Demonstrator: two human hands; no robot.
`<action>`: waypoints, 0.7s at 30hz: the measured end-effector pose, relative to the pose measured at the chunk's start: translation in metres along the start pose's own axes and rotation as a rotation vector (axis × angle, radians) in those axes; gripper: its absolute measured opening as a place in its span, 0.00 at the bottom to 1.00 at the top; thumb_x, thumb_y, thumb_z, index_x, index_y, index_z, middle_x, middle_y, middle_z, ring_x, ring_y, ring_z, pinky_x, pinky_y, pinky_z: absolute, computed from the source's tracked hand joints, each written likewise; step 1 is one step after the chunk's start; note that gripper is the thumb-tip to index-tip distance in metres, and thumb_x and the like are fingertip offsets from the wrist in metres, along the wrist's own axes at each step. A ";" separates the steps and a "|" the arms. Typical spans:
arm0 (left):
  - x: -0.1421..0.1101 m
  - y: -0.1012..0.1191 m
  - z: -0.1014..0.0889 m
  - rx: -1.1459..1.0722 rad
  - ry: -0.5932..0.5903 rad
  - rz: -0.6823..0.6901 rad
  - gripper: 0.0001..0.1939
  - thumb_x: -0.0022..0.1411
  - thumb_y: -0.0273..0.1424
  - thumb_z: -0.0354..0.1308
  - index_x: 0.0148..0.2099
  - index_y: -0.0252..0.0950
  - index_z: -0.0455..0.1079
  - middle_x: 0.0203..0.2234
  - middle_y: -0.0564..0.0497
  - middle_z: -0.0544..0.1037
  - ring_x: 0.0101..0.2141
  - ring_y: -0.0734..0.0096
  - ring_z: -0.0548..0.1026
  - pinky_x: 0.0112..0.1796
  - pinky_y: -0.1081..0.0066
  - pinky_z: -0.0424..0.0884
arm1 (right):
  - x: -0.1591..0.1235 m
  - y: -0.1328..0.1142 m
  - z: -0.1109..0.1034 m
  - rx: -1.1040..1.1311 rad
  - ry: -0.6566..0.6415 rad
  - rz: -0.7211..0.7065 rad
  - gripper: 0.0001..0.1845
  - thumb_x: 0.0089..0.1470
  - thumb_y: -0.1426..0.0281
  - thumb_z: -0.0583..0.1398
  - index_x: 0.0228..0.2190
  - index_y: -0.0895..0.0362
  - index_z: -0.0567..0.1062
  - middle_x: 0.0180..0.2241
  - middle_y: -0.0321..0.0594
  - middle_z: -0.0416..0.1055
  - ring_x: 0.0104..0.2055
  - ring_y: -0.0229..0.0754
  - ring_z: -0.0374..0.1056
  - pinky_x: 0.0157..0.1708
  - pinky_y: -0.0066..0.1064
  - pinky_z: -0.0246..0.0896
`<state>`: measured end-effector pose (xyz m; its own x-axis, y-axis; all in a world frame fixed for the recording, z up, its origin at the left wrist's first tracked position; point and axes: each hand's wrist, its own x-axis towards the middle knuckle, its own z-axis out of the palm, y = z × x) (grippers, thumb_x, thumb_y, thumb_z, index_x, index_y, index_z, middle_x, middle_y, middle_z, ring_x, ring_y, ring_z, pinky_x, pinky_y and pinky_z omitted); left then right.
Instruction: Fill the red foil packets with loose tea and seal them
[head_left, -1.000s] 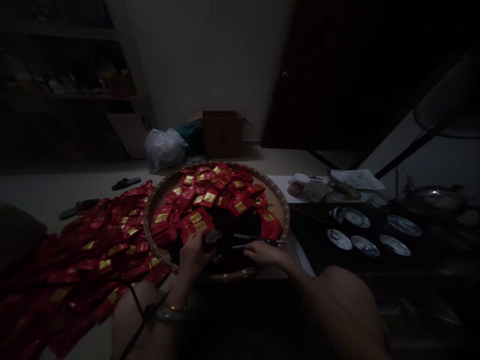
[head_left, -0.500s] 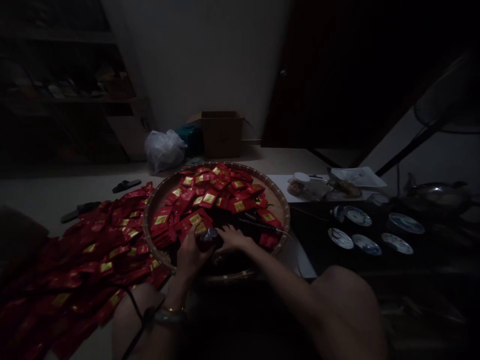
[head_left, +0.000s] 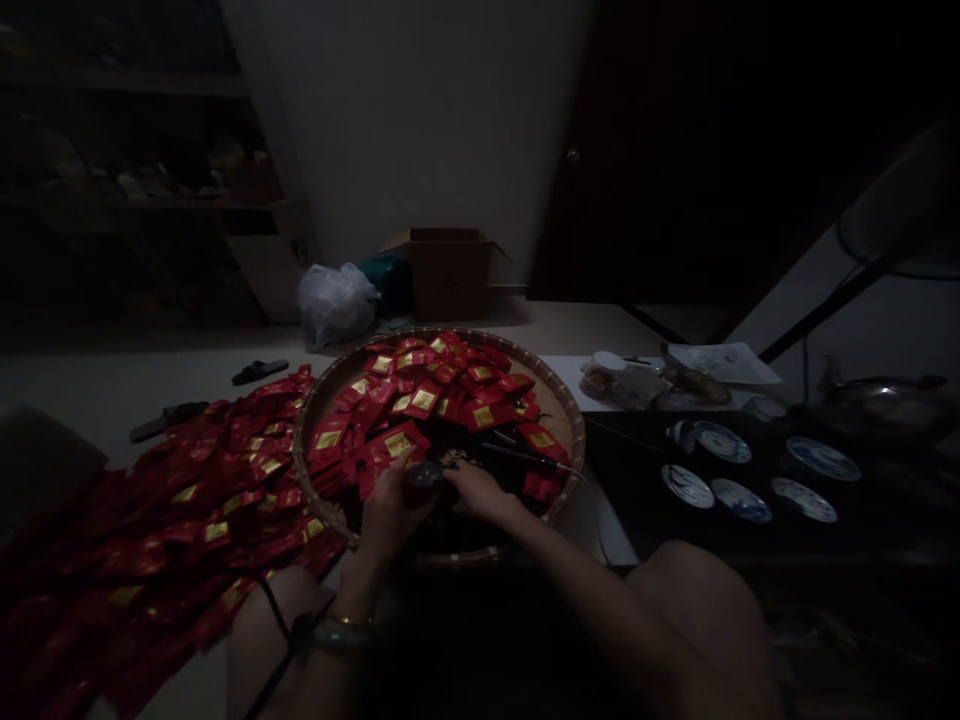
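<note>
The right hand (head_left: 480, 490) has slid inward and now meets the left hand (head_left: 390, 512) over the tray! The left grip is closed around a small dark glossy object (head_left: 425, 474), holding it low above the middle of a round woven bamboo tray (head_left: 561, 405), whose raised rim corrals a heap of crinkly red sachets (head_left: 420, 402) with gold labels. The right fingers press against that object, but it's too dim to tell whether they grip it. A slim dark tool (head_left: 517, 456) lies across the sachets, and more red packets spill over the surface (head_left: 150, 365) beside the tray.
</note>
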<state>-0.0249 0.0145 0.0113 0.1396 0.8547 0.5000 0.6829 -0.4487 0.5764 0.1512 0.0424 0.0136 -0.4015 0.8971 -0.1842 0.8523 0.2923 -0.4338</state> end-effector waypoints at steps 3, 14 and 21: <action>0.000 -0.001 0.001 0.006 -0.007 0.094 0.25 0.52 0.28 0.63 0.53 0.41 0.65 0.42 0.48 0.77 0.42 0.63 0.74 0.43 0.65 0.72 | -0.003 0.023 -0.015 0.263 0.142 0.022 0.26 0.37 0.78 0.63 0.43 0.56 0.73 0.42 0.42 0.71 0.45 0.47 0.67 0.46 0.37 0.61; 0.006 -0.001 0.016 0.022 -0.008 0.033 0.25 0.47 0.26 0.64 0.50 0.38 0.65 0.42 0.46 0.76 0.42 0.59 0.74 0.42 0.61 0.72 | -0.010 -0.008 -0.071 1.048 0.327 -0.103 0.21 0.37 0.65 0.67 0.35 0.57 0.71 0.34 0.35 0.72 0.37 0.40 0.69 0.42 0.34 0.63; 0.008 0.000 0.020 0.048 0.002 -0.019 0.26 0.49 0.29 0.63 0.51 0.38 0.63 0.40 0.46 0.76 0.41 0.58 0.75 0.39 0.62 0.72 | 0.000 -0.027 -0.062 0.798 0.366 -0.207 0.19 0.37 0.73 0.63 0.37 0.57 0.74 0.39 0.39 0.73 0.42 0.43 0.69 0.46 0.37 0.63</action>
<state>-0.0096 0.0269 0.0024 0.1249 0.8622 0.4909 0.7192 -0.4195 0.5538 0.1491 0.0548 0.0800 -0.2730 0.9412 0.1991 0.2340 0.2657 -0.9352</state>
